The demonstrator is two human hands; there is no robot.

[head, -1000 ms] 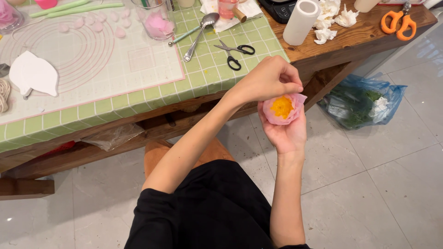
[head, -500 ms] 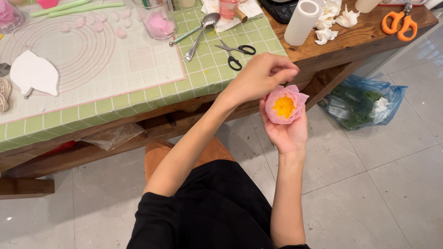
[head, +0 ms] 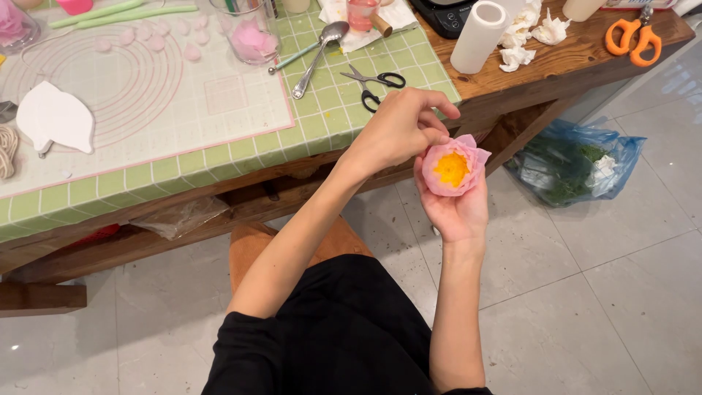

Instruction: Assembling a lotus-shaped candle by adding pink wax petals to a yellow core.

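Observation:
My right hand [head: 457,212] cups a pink flower [head: 452,168] with a yellow centre from below, out in front of the table edge. Its soft pink petals stand up around the centre. My left hand [head: 398,128] reaches across from the left, and its fingertips pinch a petal on the flower's upper left side. Both hands are over the floor, just off the table's front right corner.
The green-tiled table [head: 322,124] carries a white mat [head: 146,95] with pink petals, a white leaf shape [head: 55,117], a glass jar [head: 252,33], a spoon [head: 318,47], black scissors [head: 373,80], a paper roll [head: 479,36] and orange scissors [head: 632,40]. A blue plastic bag [head: 578,164] lies on the floor.
My left hand has slid from over the top of the flower to its upper left edge, so more of the petals and yellow centre show. My right hand stays put.

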